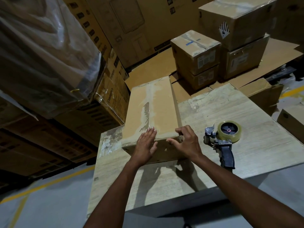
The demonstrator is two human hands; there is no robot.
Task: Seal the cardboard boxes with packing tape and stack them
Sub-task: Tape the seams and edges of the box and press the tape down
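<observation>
- Cardboard box (pixel 153 112) lies lengthwise on the table (pixel 222 109), toward its left side, with the near end right in front of me.
- Its flaps are down, and a seam runs along the middle of the top with torn paper and pale old tape marks beside it. I cannot tell whether fresh tape covers the seam.
- I see the left hand (pixel 145 143) laid flat on the near end of the box, fingers straight and together. The fingertips rest at the seam and the palm lies over the near edge.
- The right hand (pixel 185 142) grips the near right corner of the box, with the fingers curled over the top edge and the thumb against the front face.
- The tape gun (pixel 222 142) lies on the table near the right hand, not touching it. Its clear roll faces up and its black handle points back toward me.
- Beyond the table, sealed boxes (pixel 195 51) stand in two piles on flattened cardboard, and the taller right pile carries a black-and-white diamond label.
- On my left hangs a plastic-wrapped load (pixel 41 46), with printed cartons (pixel 111 89) stacked beside and below it.
- The grey floor (pixel 54 209) under the table is marked with yellow lines.
</observation>
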